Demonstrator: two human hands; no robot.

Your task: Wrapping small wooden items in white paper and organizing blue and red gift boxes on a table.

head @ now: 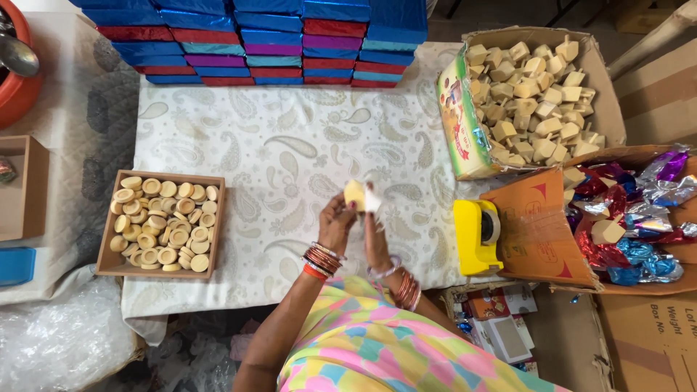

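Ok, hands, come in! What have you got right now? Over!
Left hand and right hand together pinch a pale block. Held above the patterned cloth. Nothing in the way.

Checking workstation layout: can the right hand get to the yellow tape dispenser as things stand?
Probably yes. The right hand is busy holding a pale block with the left hand, but the yellow tape dispenser sits just beside it on bare cloth, nothing between.

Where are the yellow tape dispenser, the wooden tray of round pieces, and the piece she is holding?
Tape dispenser (475, 236), head view, on its yellow body.
Wooden tray (216, 225), head view, on its right rim.
Held piece (354, 194), head view, on its pale yellow face, at the fingertips of both hands.
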